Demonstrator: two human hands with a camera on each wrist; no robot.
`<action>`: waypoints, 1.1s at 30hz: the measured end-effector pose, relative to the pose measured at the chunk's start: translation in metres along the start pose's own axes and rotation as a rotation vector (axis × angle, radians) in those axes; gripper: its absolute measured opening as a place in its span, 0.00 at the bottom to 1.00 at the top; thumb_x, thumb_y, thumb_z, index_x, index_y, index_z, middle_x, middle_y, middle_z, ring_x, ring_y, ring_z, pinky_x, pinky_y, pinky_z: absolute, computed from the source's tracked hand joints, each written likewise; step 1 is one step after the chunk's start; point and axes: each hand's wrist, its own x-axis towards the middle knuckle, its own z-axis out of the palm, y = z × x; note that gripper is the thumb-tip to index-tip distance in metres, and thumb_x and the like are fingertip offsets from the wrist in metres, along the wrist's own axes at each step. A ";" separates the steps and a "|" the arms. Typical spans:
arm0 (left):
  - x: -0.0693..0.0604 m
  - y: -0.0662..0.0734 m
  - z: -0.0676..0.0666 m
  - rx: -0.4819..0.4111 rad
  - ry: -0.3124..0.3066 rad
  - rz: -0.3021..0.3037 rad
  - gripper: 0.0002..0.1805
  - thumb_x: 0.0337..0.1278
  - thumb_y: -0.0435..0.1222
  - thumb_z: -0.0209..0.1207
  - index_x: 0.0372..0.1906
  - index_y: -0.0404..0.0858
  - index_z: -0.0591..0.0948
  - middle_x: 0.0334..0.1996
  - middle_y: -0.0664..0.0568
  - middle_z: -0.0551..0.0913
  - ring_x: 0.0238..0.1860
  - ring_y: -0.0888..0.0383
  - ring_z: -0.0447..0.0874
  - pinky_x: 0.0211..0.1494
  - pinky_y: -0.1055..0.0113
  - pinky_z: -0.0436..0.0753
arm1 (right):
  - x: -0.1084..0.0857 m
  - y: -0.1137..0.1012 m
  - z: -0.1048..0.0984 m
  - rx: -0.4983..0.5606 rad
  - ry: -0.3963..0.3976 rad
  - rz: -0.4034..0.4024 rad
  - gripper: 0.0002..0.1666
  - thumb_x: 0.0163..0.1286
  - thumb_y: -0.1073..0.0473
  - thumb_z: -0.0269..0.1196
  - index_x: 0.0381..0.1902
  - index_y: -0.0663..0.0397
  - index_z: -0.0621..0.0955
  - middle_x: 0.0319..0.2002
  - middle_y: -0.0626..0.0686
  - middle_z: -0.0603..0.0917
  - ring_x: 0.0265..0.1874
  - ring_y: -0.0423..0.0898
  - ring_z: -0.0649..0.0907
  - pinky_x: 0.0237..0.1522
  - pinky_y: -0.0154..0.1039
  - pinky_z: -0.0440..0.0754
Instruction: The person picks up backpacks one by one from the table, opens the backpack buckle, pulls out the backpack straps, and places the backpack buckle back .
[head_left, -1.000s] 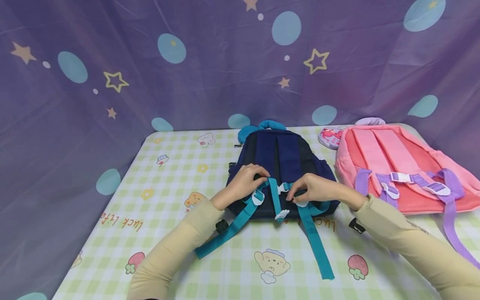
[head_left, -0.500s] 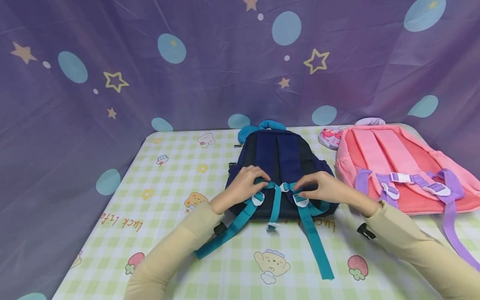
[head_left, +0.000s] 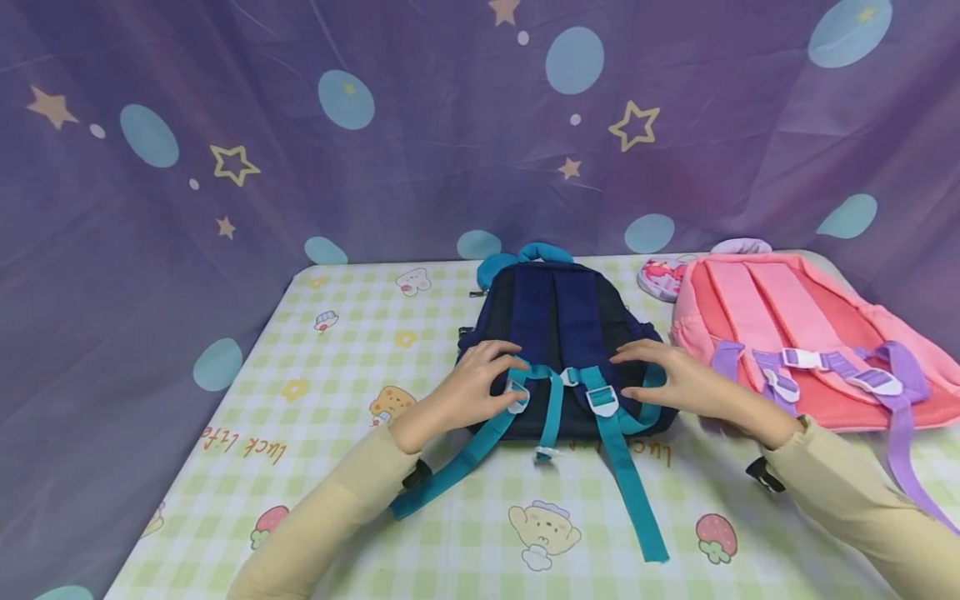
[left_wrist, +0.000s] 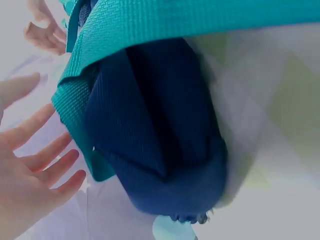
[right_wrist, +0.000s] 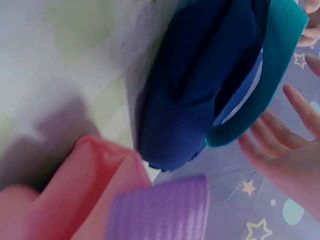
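Observation:
A dark navy backpack (head_left: 536,317) lies on the table with its shoulder straps facing up. Across its lower half runs a teal chest strap (head_left: 553,408), with a white buckle (head_left: 570,377) in the middle and a loose tail hanging down. My left hand (head_left: 476,387) is over the left side, its thumb close to the left white strap adjuster (head_left: 517,398); whether it touches is unclear. Spread fingers of that hand show beside a teal strap (left_wrist: 80,120) in the left wrist view. To the right of the right adjuster (head_left: 602,401), my right hand (head_left: 671,383) hovers with parted fingers, holding nothing.
A pink backpack (head_left: 772,292) with purple straps lies to the right, close to my right forearm. The table (head_left: 360,367) has a green checked cloth. Behind it hangs a purple curtain (head_left: 450,167). Teal strap ends (head_left: 637,508) trail toward me.
My right hand has come off the chest strap and drawn back to the right. The left hand has also let go, shifting slightly left with fingers opened. The buckle stays on the backpack.

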 end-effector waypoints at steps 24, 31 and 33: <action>-0.035 -0.013 -0.003 0.084 -0.116 0.057 0.37 0.50 0.43 0.68 0.66 0.40 0.68 0.70 0.33 0.54 0.70 0.36 0.50 0.66 0.41 0.61 | -0.035 0.004 -0.007 -0.048 -0.130 0.158 0.40 0.53 0.43 0.71 0.61 0.54 0.74 0.66 0.74 0.59 0.61 0.76 0.62 0.45 0.67 0.74; -0.037 -0.014 -0.001 0.036 -0.149 0.004 0.36 0.51 0.42 0.67 0.66 0.41 0.67 0.71 0.36 0.53 0.71 0.39 0.52 0.64 0.45 0.66 | -0.038 0.009 0.001 -0.029 -0.127 0.181 0.39 0.52 0.43 0.71 0.60 0.54 0.76 0.66 0.74 0.59 0.61 0.76 0.62 0.46 0.66 0.74; -0.037 -0.015 -0.001 0.015 -0.161 -0.023 0.36 0.52 0.43 0.67 0.66 0.42 0.67 0.71 0.37 0.52 0.71 0.40 0.53 0.64 0.47 0.67 | -0.039 0.010 0.003 -0.026 -0.123 0.190 0.39 0.52 0.43 0.71 0.59 0.54 0.76 0.66 0.74 0.59 0.61 0.76 0.62 0.45 0.65 0.76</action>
